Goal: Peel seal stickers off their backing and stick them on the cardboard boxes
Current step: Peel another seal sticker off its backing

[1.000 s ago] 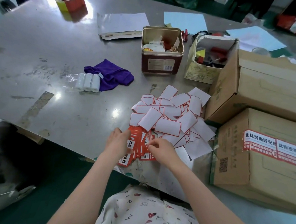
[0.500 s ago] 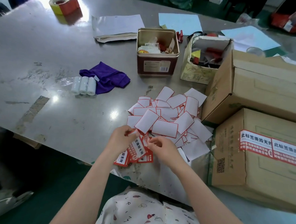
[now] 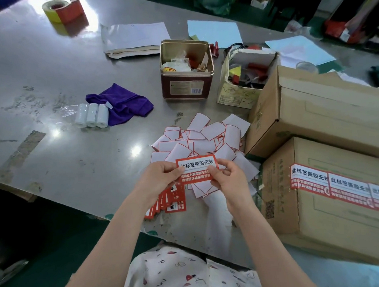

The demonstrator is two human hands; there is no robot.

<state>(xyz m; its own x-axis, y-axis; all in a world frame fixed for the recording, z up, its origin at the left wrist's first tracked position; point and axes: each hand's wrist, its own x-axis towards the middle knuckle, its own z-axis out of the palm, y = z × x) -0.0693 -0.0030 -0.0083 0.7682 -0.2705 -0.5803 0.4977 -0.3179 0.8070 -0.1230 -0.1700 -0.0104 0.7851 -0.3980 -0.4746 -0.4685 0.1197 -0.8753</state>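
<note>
A red and white seal sticker (image 3: 195,168) is held up flat above the table, face toward me. My left hand (image 3: 158,179) pinches its left edge and my right hand (image 3: 228,180) pinches its right edge. Below my hands a small stack of red stickers (image 3: 170,202) lies at the table's near edge. Behind the sticker spreads a heap of white peeled backings (image 3: 204,137) with red borders. At the right a cardboard box (image 3: 325,220) carries three seal stickers (image 3: 335,186) across its top edge. A second cardboard box (image 3: 317,115) stands behind it.
A brown metal tin (image 3: 186,86) and an open small carton (image 3: 244,93) of odds and ends stand behind the heap. A purple cloth (image 3: 122,103) and three white rolls (image 3: 91,115) lie at the left. Papers (image 3: 135,35) and a tape roll (image 3: 61,10) sit farther back.
My hands have lifted one sticker out of the red stack and turned it flat, face toward me, with one hand on each end.
</note>
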